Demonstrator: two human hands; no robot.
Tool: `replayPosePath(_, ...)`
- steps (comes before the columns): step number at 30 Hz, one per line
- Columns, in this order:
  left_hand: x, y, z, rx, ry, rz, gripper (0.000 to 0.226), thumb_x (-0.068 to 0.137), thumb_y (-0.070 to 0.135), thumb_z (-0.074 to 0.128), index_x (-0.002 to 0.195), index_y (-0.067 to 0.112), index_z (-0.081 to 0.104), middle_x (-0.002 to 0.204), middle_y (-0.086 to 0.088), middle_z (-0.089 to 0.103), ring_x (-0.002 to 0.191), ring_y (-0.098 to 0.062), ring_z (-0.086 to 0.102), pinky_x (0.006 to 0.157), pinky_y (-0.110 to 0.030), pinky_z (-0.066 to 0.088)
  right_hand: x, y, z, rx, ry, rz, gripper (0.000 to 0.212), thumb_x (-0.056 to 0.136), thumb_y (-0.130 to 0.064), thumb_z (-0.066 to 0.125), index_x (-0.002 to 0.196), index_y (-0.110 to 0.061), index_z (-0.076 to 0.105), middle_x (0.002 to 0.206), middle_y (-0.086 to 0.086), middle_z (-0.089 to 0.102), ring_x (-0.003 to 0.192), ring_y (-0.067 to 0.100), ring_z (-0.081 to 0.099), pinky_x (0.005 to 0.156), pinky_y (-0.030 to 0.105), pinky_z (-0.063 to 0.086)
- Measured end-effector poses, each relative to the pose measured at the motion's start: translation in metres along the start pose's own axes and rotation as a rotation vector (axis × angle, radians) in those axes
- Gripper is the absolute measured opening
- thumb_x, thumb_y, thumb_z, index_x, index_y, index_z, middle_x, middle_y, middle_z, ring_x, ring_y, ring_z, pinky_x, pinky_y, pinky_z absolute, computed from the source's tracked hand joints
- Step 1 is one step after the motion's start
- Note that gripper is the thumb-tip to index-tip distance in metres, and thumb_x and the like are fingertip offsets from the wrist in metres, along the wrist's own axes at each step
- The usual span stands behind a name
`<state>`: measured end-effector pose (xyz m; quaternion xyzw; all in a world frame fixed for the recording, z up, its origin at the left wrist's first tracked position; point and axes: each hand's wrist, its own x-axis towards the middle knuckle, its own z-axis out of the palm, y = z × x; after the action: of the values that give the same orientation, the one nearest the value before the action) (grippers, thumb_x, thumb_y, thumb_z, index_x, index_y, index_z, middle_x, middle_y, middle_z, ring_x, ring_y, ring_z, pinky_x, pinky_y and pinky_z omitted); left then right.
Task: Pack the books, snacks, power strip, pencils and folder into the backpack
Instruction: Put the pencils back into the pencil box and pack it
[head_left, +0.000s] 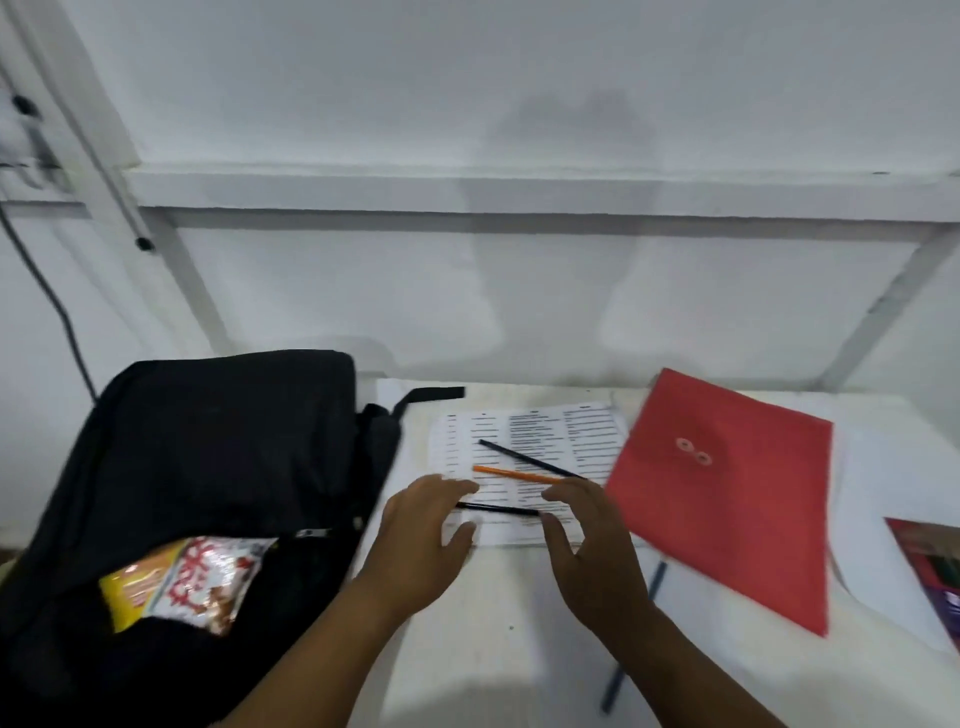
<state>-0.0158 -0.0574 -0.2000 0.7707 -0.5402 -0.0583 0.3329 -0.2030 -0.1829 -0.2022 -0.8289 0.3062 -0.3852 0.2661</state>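
Single head-worn view, wide-angle, looking forward and down over a white table (498, 623) toward a white wall (519, 104). Close range: both forearms enter from the bottom edge, the backpack (208, 441) fills the lower left. Edges bend and blur. No second view to overlap.

Both forearms reaching forward, side by side. Left hand (421, 530) palm down, fingers loosely spread, thumb out. Right hand (587, 540) alongside, fingers gently curved, thumb apart, gripping nothing.
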Motion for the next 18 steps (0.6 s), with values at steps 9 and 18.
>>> replayPosePath(9,-0.007,0.023,0.08,0.204,0.147,-0.181,0.038,0.084,0.036,0.043,0.107,0.027,0.072,0.108,0.004,0.061,0.104,-0.027,0.058,0.081,-0.043,0.045,-0.021,0.077,-0.09,-0.099,-0.159,-0.001,0.039,0.076,0.005,0.066,0.101,-0.024,0.073,0.107,-0.01,0.067,0.106,0.008,0.056,0.099,0.01,0.035)
replayPosePath(18,-0.011,0.027,0.08,0.189,0.195,-0.202,0.021,0.089,0.034,0.046,0.092,0.036,0.067,0.099,0.019,0.054,0.1,-0.009,0.048,0.087,-0.034,0.023,-0.048,0.097,-0.107,-0.23,-0.491,-0.06,0.036,0.08,-0.021,0.072,0.115,-0.033,0.072,0.121,-0.015,0.061,0.118,0.004,0.046,0.102,0.021,0.032)
